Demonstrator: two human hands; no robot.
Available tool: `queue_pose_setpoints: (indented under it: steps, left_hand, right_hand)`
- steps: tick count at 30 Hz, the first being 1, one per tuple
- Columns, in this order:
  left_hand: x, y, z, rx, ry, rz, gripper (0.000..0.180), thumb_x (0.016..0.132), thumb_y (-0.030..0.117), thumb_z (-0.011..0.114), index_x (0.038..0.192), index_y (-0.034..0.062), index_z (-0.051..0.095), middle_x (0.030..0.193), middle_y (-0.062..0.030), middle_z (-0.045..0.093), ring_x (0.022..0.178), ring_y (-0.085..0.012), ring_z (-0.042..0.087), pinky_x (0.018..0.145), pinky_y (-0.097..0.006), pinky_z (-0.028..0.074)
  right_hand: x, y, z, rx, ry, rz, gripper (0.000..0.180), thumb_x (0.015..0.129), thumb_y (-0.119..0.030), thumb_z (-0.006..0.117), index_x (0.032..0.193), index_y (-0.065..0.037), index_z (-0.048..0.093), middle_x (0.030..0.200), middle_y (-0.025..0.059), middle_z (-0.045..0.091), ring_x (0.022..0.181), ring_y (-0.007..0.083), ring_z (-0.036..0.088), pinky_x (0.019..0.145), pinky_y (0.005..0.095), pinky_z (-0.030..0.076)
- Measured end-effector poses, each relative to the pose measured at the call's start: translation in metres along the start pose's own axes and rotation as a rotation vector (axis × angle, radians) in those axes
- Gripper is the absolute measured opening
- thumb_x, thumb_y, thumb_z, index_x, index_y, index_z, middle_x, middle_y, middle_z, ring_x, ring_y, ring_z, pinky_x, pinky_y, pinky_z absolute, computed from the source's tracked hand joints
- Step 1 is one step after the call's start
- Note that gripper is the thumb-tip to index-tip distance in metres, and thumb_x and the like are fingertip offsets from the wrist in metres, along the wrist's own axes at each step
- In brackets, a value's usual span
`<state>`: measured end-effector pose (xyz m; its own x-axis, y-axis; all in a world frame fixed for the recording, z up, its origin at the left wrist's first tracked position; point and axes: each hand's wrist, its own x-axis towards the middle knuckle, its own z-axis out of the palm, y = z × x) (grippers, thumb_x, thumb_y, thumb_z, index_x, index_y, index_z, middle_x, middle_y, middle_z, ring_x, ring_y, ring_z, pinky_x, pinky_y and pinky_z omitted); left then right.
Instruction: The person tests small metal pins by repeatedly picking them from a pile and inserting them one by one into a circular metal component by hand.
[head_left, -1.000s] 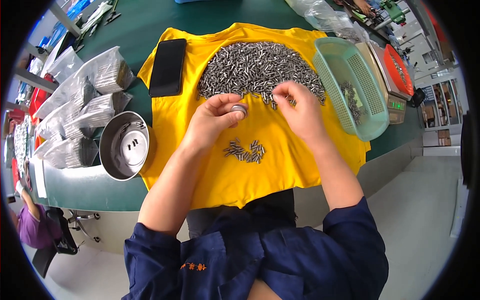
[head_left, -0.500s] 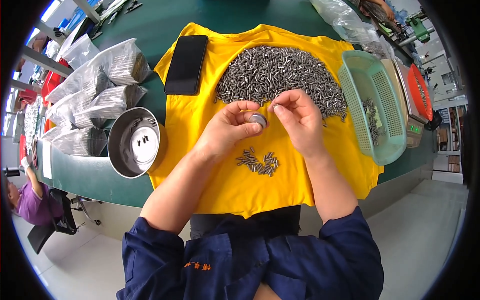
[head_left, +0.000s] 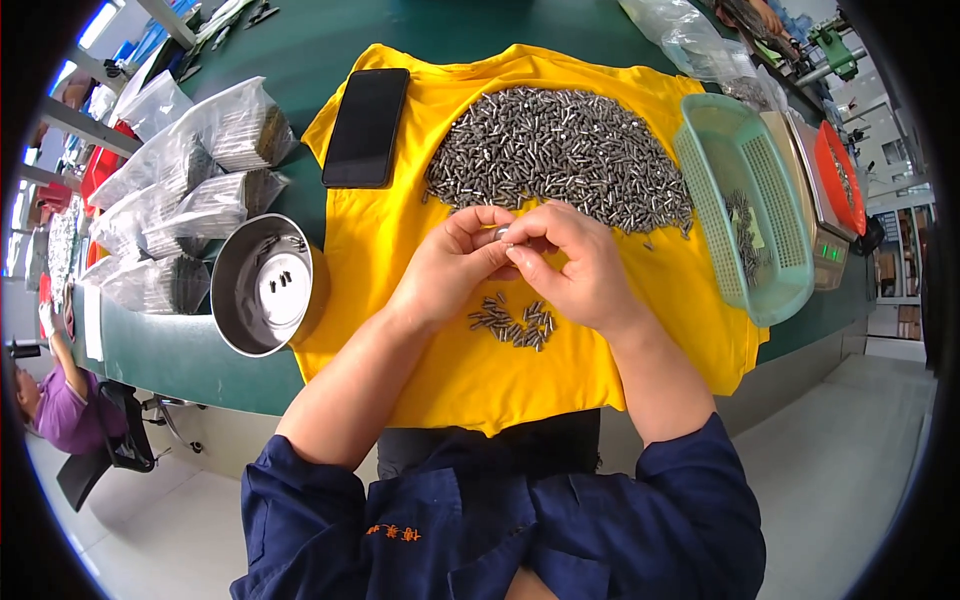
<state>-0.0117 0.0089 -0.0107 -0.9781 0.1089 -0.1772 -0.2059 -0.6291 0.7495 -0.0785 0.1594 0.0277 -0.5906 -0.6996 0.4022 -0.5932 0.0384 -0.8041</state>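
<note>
A yellow cloth shirt (head_left: 440, 360) spread over the dark green table (head_left: 330, 40) fills the middle of the frame, carrying a broad heap of small grey metal pins (head_left: 560, 155) in its upper centre and a far smaller cluster of the same pins (head_left: 515, 322) just below the hands. At the centre the left hand (head_left: 450, 262) and right hand (head_left: 570, 265) meet with fingers curled together, pinching one small shiny metal piece (head_left: 501, 232) between their fingertips; its shape is too small to tell.

Green table (head_left: 420, 30): yellow T-shirt (head_left: 500, 390) spread flat (over near edge), steel bowl (head_left: 262, 285), bagged parts (head_left: 190, 200), green basket (head_left: 745, 205).
</note>
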Motion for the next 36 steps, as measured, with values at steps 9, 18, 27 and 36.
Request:
queue_pose_setpoints:
  steps: [9,18,27,36]
  left_hand:
    - [-0.008,0.011,0.007,-0.164,-0.053,-0.073,0.039,0.09,0.006,0.048,0.129,0.0039,0.041,0.117,-0.0073,0.054,0.106,-0.0168,0.055,0.085,-0.028,0.048]
    - [-0.008,0.015,0.007,0.007,0.022,-0.03,0.036,0.087,0.008,0.056,0.122,0.0056,0.049,0.106,-0.0044,0.06,0.096,-0.0153,0.059,0.08,-0.027,0.049]
    - [-0.008,0.015,0.005,0.105,0.06,0.007,0.037,0.084,0.006,0.06,0.12,0.0031,0.052,0.099,-0.0027,0.061,0.088,-0.0111,0.059,0.078,-0.026,0.049]
    - [-0.01,0.014,0.004,0.17,0.103,-0.002,0.035,0.084,0.006,0.06,0.118,0.0018,0.053,0.098,-0.003,0.061,0.085,-0.0117,0.059,0.079,-0.027,0.05]
  right_hand:
    - [0.002,0.012,0.0,0.274,0.126,0.116,0.01,0.08,0.001,0.057,0.089,-0.002,0.061,0.08,0.0043,0.061,0.071,0.0102,0.059,0.063,0.0225,0.047]
    - [0.004,0.009,-0.016,0.212,0.062,0.173,0.008,0.078,0.001,0.059,0.086,-0.001,0.062,0.079,0.0032,0.061,0.071,0.0098,0.058,0.066,0.0223,0.047]
    - [0.004,0.002,-0.017,-0.064,0.023,0.124,0.009,0.071,0.0,0.063,0.078,-0.002,0.059,0.074,0.0072,0.061,0.068,0.0174,0.06,0.063,0.0269,0.048]
    - [0.005,0.001,-0.01,-0.122,0.054,0.052,0.01,0.068,-0.001,0.064,0.073,-0.003,0.056,0.072,0.0077,0.06,0.07,0.0237,0.059,0.063,0.0329,0.048]
